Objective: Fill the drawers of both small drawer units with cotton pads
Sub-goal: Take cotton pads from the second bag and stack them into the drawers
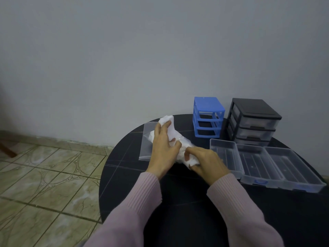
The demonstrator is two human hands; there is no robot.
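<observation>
You gripped the cotton pads (173, 134) w/ both hands, left hand (164, 148) & right hand (206, 161) curled round them, mid-worktop (178, 202), left of three clear drawers (258, 163) & blue unit (207, 116).

Drawer units: two — one blue frame (208, 116), emptied of drawers; one black (253, 120), three drawers in place. Loose clear drawers on table: three (225, 155) (258, 164) (292, 168). Clear plastic bags: one (146, 145). Cotton pad bundles: one (173, 138). Hands: two (164, 150) (207, 162).

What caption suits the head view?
Both hands grip cotton pads beside three empty drawers.
</observation>
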